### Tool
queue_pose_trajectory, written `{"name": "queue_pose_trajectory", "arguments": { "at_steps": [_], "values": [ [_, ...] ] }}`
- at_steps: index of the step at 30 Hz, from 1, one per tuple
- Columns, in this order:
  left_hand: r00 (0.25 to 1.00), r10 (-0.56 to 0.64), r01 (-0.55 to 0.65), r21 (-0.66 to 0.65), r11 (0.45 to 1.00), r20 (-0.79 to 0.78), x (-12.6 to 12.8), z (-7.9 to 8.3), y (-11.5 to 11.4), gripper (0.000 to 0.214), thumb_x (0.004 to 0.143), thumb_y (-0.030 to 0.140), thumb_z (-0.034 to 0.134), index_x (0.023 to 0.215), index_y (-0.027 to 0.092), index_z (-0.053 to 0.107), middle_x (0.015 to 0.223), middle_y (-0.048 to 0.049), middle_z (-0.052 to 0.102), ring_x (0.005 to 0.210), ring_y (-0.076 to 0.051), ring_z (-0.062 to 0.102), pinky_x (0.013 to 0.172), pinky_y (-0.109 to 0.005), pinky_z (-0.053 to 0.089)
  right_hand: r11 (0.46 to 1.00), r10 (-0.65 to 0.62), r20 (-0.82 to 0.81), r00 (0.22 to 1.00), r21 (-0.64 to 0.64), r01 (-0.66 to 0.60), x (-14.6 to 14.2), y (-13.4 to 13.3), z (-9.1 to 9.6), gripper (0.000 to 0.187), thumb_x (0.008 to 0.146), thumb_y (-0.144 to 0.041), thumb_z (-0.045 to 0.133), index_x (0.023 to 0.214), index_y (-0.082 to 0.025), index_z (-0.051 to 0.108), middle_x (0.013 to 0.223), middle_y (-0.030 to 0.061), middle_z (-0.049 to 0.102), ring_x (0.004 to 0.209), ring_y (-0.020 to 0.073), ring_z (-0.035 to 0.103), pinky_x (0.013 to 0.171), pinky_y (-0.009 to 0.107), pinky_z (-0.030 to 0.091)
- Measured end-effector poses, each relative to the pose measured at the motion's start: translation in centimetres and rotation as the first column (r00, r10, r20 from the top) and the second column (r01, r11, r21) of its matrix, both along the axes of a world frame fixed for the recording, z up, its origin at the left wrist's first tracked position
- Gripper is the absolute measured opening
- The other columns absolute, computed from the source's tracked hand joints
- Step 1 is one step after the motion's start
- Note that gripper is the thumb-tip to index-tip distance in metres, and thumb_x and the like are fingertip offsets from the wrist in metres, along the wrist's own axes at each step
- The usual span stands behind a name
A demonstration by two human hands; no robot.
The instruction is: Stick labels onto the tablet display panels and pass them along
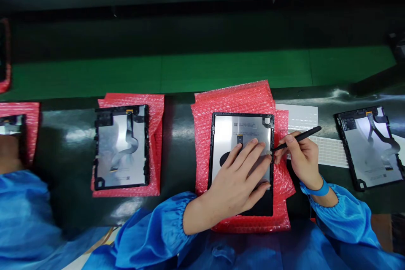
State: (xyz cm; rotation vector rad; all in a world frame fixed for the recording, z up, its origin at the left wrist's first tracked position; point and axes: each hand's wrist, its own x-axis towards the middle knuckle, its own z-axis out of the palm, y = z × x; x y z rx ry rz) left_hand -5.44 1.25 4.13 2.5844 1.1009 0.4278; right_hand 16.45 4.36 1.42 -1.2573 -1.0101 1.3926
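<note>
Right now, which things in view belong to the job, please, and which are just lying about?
In use: middle panel, under left hand; black tool, in right hand; red bubble wrap beneath.
Lying about: left panel; right panel; perhaps gridded white sheet.

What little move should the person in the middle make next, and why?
Perhaps press gently on the small pale piece with the left hand. The right hand holds a black tool with its tip at that piece, near the panel's right edge, and a left fingertip lies close by. Whether the piece is already stuck down, I can't tell.
</note>
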Motion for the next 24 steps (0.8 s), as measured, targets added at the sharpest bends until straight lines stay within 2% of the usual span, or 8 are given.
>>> {"name": "queue_pose_trajectory", "arguments": {
  "at_steps": [11, 15, 18, 21, 24],
  "values": [
    [1.0, 0.006, -0.006, -0.006, 1.0, -0.011, 0.1, 0.0, 0.1, 0.057, 0.106, 0.041, 0.057, 0.156, 0.013, 0.056, 0.163, -0.0182, 0.055, 0.157, -0.037, 0.044, 0.128, -0.052, 0.033, 1.0, -0.003, -0.033, 0.999, 0.008, 0.003, -0.2, 0.1, 0.3, 0.032, 0.103, -0.051, 0.074, 0.089, -0.022, 0.072, 0.066, 0.0004, 0.076, 0.044, 0.0176, 0.071, 0.046, 0.029, 0.062],
    [1.0, 0.016, -0.016, -0.015, 1.0, 0.006, 0.1, 0.0, 0.1, 0.056, 0.106, 0.038, 0.057, 0.156, 0.012, 0.056, 0.162, -0.0187, 0.056, 0.156, -0.037, 0.044, 0.128, -0.052, 0.032, 0.993, -0.109, -0.038, 0.993, 0.031, 0.11, 1.4, 0.5, 0.2, 0.035, 0.101, -0.055, 0.076, 0.091, -0.022, 0.074, 0.067, 0.001, 0.077, 0.046, 0.0183, 0.072, 0.046, 0.029, 0.061],
    [1.0, 0.017, -0.017, -0.009, 1.0, 0.011, 0.1, 0.0, 0.1, 0.054, 0.106, 0.037, 0.056, 0.154, 0.012, 0.058, 0.161, -0.0189, 0.056, 0.154, -0.038, 0.046, 0.127, -0.051, 0.031, 0.985, -0.167, 0.09, 0.982, 0.059, 0.162, 3.6, 0.7, -0.2, 0.036, 0.098, -0.056, 0.079, 0.089, -0.021, 0.077, 0.064, 0.0013, 0.076, 0.046, 0.0174, 0.071, 0.047, 0.027, 0.061],
    [1.0, 0.018, -0.018, 0.002, 1.0, 0.003, 0.0, 0.1, 0.1, 0.054, 0.106, 0.038, 0.056, 0.154, 0.012, 0.058, 0.161, -0.0183, 0.057, 0.153, -0.037, 0.048, 0.128, -0.049, 0.03, 0.988, -0.156, 0.237, 0.959, 0.033, 0.153, 5.5, 0.3, -1.0, 0.036, 0.095, -0.055, 0.084, 0.089, -0.019, 0.078, 0.061, 0.0018, 0.075, 0.048, 0.0181, 0.073, 0.048, 0.027, 0.062],
    [0.999, 0.035, -0.035, 0.002, 0.999, -0.008, -0.1, 0.1, 0.0, 0.057, 0.106, 0.038, 0.057, 0.156, 0.011, 0.056, 0.16, -0.0186, 0.058, 0.153, -0.036, 0.047, 0.129, -0.048, 0.028, 0.988, -0.147, 0.281, 0.948, 0.001, 0.153, 6.6, -0.1, -1.8, 0.039, 0.094, -0.058, 0.083, 0.092, -0.019, 0.077, 0.063, 0.003, 0.077, 0.051, 0.0204, 0.076, 0.05, 0.029, 0.063]
  ]
}}
